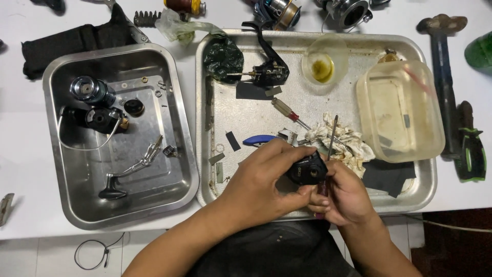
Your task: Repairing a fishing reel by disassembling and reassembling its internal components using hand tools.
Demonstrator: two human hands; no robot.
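Note:
My left hand (264, 179) grips a small black reel body (306, 171) over the near edge of the right steel tray (246, 102). My right hand (343, 195) holds a thin screwdriver (332, 136) upright, its shaft rising past the reel body and its dark red handle hidden in my fist. Both hands touch around the black part. A stained rag (343, 143) lies just behind them.
The left steel tray (174, 184) holds a spinning reel spool (92, 92), a reel handle (128, 172) and small screws. On the right tray lie a red-handled screwdriver (289, 114), blue-handled pliers (259, 139), a clear tub (400, 110), an oily glass dish (324, 64) and another black reel part (269, 72).

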